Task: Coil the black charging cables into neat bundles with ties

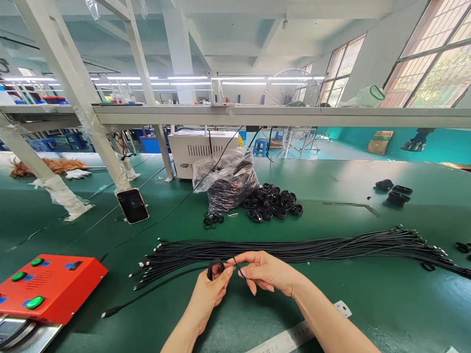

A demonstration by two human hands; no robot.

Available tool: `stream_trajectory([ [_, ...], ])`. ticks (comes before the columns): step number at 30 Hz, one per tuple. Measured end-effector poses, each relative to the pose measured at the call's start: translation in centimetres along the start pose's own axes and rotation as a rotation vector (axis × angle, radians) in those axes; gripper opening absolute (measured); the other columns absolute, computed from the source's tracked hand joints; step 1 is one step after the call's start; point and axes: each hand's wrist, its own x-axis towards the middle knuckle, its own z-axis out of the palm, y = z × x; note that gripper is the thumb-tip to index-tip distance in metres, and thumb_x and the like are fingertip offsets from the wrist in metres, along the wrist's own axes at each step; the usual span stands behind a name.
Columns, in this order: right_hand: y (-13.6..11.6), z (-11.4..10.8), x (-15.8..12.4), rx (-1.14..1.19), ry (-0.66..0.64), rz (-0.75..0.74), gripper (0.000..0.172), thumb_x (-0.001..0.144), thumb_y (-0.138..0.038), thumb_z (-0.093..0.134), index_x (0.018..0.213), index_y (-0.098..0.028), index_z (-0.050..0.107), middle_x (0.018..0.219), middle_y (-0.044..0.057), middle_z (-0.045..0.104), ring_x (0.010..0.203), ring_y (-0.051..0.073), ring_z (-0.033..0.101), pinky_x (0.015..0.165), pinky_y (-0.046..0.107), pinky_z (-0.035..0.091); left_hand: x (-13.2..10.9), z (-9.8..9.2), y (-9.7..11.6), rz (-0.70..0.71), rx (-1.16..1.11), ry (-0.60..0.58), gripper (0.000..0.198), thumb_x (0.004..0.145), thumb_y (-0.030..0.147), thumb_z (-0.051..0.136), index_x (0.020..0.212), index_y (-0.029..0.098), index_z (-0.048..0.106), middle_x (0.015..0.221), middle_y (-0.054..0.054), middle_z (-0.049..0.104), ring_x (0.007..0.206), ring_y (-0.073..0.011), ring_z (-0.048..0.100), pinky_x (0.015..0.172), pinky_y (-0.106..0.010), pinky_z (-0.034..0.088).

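My left hand (211,291) is closed around a small coil of black cable (215,267). From near that hand, a black cable (158,287) runs left across the table to a plug (111,311). My right hand (263,274) is beside it, thumb and index finger pinching a thin black strand (238,267); whether this is a tie or part of the cable I cannot tell. Just behind both hands lies a long bundle of straight black cables (294,251), with metal plugs at its ends.
Coiled cables (274,198) are piled beside a plastic bag (231,181). Small black loops (212,220) lie in front of it. A red box with green buttons (55,284) is at left, a phone (132,206) behind it. A metal ruler (283,340) lies under my right forearm.
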Motion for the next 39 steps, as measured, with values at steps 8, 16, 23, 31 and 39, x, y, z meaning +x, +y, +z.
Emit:
stream_trajectory([
  [8,-1.5,3.5,-0.2,-0.775,0.199,-0.019,0.032,0.076,-0.03,0.067,0.107,-0.034,0.062,0.071,-0.006,0.065,0.066,0.014,0.057,0.06,0.023,0.031,-0.3,-0.4,-0.1,0.112,0.277,-0.037,0.018,0.06,0.009,0.057,0.067,0.02,0.069,0.07,-0.004,0.07,0.069,-0.023,0.061,0.068,-0.032,0.042],
  [16,-0.1,1.1,0.9,-0.238,0.056,-0.019,0.042,0.072,-0.035,0.073,0.094,-0.023,0.04,0.059,-0.009,0.061,0.043,0.008,0.045,0.043,0.019,0.031,-1.7,0.8,1.4,0.15,0.062,-0.057,0.042,0.068,0.021,0.062,0.11,0.019,0.066,0.083,-0.002,0.071,0.075,-0.0182,0.062,0.072,-0.029,0.047],
  [23,-0.8,0.2,1.0,-0.073,-0.007,-0.1,0.028,0.073,-0.038,0.073,0.086,-0.017,0.06,0.067,-0.002,0.065,0.048,0.007,0.047,0.038,0.017,0.029,-1.3,1.2,0.7,0.006,-0.2,-0.084,0.066,0.067,0.037,0.072,0.128,0.018,0.056,0.049,0.011,0.038,0.039,-0.0038,0.022,0.04,-0.021,0.018],
  [31,0.8,1.0,2.3,0.366,0.129,0.053,0.016,0.074,-0.025,0.063,0.088,-0.016,0.062,0.061,-0.005,0.057,0.036,0.001,0.026,0.038,0.019,0.017,-1.6,0.6,1.2,-0.069,-0.315,-0.115,0.048,0.063,0.036,0.08,0.106,0.02,0.067,0.057,0.008,0.046,0.042,-0.0023,0.026,0.04,-0.02,0.016],
  [39,2.3,0.5,3.4,0.383,0.33,0.085,0.013,0.079,-0.027,0.055,0.086,-0.017,0.056,0.061,0.0,0.065,0.032,0.003,0.028,0.036,0.019,0.016,-1.6,1.0,0.9,-0.059,-0.335,-0.21,0.034,0.058,0.032,0.083,0.083,0.019,0.065,0.059,0.007,0.051,0.042,-0.0022,0.026,0.04,-0.019,0.014],
])
